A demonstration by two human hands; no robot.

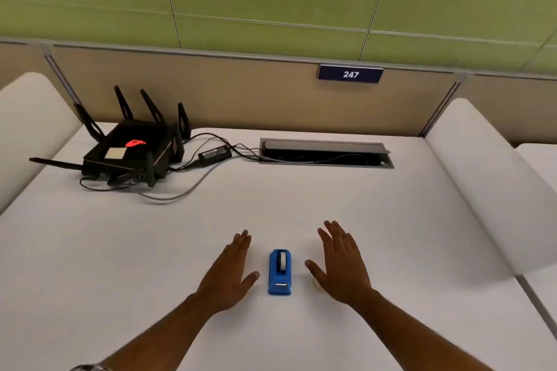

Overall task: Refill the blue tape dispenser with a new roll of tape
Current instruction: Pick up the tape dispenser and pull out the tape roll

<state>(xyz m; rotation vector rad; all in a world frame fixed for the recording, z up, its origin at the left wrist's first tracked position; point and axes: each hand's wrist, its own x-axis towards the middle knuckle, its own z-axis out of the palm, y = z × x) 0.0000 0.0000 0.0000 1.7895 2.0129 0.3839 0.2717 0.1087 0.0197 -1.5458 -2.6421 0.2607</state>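
Note:
A small blue tape dispenser (279, 272) stands on the white table (376, 220), its cutter end toward me and a roll showing in its top slot. My left hand (229, 272) lies flat and open just left of it, palm down. My right hand (340, 265) lies flat and open just right of it. Neither hand touches the dispenser. A small pale rounded object (315, 282) peeks out from under the heel of my right hand; I cannot tell what it is.
A black router (132, 149) with several antennas sits at the back left, with a power brick (214, 154) and loose cables beside it. A recessed cable box (325, 153) with a raised lid is set into the table's back. White padded dividers flank the desk.

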